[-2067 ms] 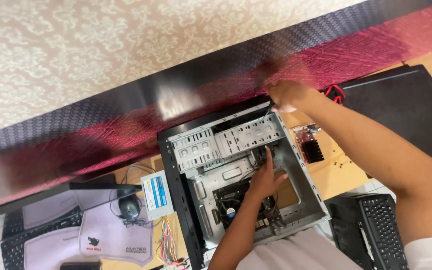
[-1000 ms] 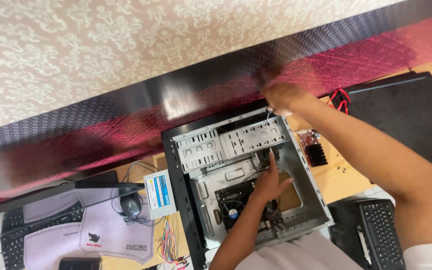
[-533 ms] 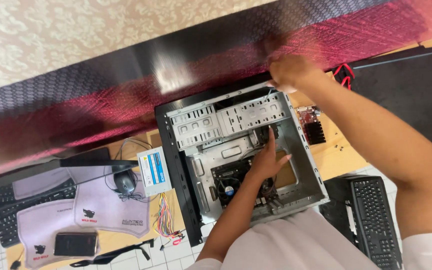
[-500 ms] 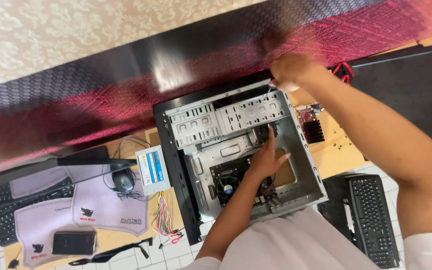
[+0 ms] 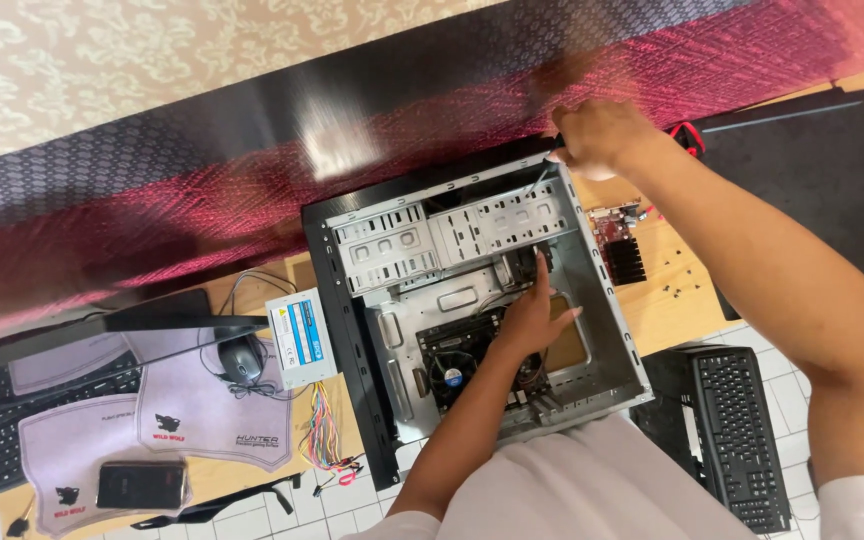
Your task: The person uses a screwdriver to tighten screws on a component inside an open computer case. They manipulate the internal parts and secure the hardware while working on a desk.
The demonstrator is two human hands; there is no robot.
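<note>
An open grey computer case lies on its side on the wooden table. My left hand reaches inside it, palm down over the motherboard next to the round CPU fan, with the index finger stretched up toward the drive cage. My right hand is at the case's far right corner, closed around a dark-handled screwdriver whose shaft points down into the case.
A loose power supply with coloured cables lies left of the case. A red card with a black heatsink and small screws lie to the right. A black keyboard, a black panel, a mouse and a phone are around.
The view has shifted a little. My left hand stays inside the case and has edged up toward the drive cage. My right hand keeps its place at the far corner.
</note>
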